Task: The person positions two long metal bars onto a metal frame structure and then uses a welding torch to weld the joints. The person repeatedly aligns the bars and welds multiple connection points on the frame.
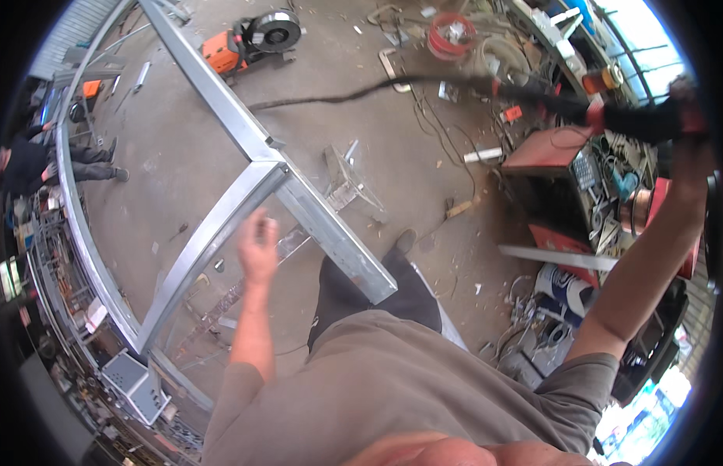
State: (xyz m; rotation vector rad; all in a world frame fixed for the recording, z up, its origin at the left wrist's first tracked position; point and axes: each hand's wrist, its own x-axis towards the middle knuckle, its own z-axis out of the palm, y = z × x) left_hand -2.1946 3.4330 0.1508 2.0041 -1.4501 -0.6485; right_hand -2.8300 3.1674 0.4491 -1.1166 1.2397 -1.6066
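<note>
My left hand (258,242) hangs beside a joint of the grey metal frame (319,225). Its fingers are loosely bent and a little apart, and I see nothing in them. The frame's square tubes meet at a corner near that hand; one tube ends in front of my body. Raised at the far right, my right hand (691,116) is closed around a thick black cable (544,105) with red bands. The hand is dark and blurred, so single fingers are hard to make out. From it the cable runs left through the air toward the frame.
An orange machine with a dark wheel (253,39) stands beyond the frame. A red bucket (451,36), a red-topped cabinet (544,159) and loose cables crowd the right. At the far left another person (35,163) sits by a long curved metal rail (78,221).
</note>
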